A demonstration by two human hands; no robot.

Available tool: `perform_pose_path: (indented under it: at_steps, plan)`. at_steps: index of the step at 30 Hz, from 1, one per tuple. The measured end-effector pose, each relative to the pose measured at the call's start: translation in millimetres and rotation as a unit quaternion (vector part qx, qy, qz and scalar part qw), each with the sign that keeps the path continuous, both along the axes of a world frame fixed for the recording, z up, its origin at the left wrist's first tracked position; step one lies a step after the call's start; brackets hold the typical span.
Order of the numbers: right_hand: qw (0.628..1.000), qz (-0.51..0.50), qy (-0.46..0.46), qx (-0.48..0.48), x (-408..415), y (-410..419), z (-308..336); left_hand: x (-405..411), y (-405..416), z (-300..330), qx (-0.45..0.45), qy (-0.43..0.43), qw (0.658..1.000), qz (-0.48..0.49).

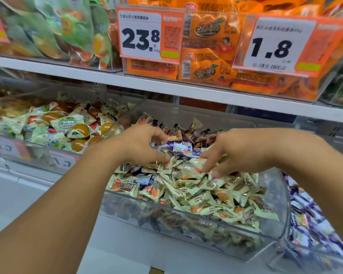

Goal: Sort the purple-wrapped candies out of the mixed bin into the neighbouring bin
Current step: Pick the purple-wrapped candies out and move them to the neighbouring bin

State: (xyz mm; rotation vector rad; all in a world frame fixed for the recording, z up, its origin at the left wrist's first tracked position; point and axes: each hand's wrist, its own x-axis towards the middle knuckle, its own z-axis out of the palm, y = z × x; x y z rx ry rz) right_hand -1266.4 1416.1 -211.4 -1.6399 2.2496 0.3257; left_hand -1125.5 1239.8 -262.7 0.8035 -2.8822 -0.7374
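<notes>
A clear plastic mixed bin (275,224) holds many cream-and-orange wrapped candies (206,194), brown ones at the back, and a few purple-wrapped candies. A small cluster of purple-wrapped candies (179,149) lies between my hands near the bin's middle. My left hand (141,145) curls over the pile, fingertips touching the cluster's left side. My right hand (238,153) reaches in from the right, fingers spread and pressing on cream candies just below the cluster. Another purple candy (145,179) lies lower left in the bin. The neighbouring bin (313,224) on the right holds purple-wrapped candies.
A bin of green-and-orange wrapped jellies (53,127) stands to the left. A white shelf (166,84) above carries orange snack packs and two price tags (149,34), close over the bins. The bins' clear front walls rise in front of my forearms.
</notes>
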Motion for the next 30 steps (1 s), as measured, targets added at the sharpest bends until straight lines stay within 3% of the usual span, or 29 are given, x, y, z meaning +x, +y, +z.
perform_pose_path:
  at_steps: [4, 8, 13, 16, 22, 27, 30]
  plan:
    - [0.999, -0.027, 0.016, 0.041, -6.4, -2.2, 0.6, -10.1, 3.5, -9.8, -0.006, 0.014, 1.0, 0.013]
    - [0.994, -0.107, -0.002, 0.025, -19.6, -9.4, 3.1, -22.3, 14.6, -15.4, -0.041, -0.005, 0.999, -0.015]
    - [0.986, -0.086, 0.057, -0.128, -26.7, -23.0, 2.5, -27.9, 13.3, -11.9, -0.064, -0.027, 0.997, -0.024]
    - [0.979, -0.07, 0.022, -0.189, -20.2, -37.6, -4.2, -25.8, 2.5, -11.6, -0.068, 0.016, 0.998, -0.007]
    - [0.993, -0.064, -0.028, -0.091, -19.7, -44.5, -24.3, -19.2, -5.8, -11.3, 0.024, 0.072, 0.997, 0.018]
    - [0.964, -0.158, -0.142, -0.16, -40.9, -38.6, -18.3, -21.2, -6.0, -9.3, 0.071, 0.126, 0.989, 0.026]
    - [0.946, -0.217, -0.105, -0.215, -44.0, -43.5, -18.7, -32.9, 5.4, -11.4, 0.094, 0.137, 0.986, 0.033]
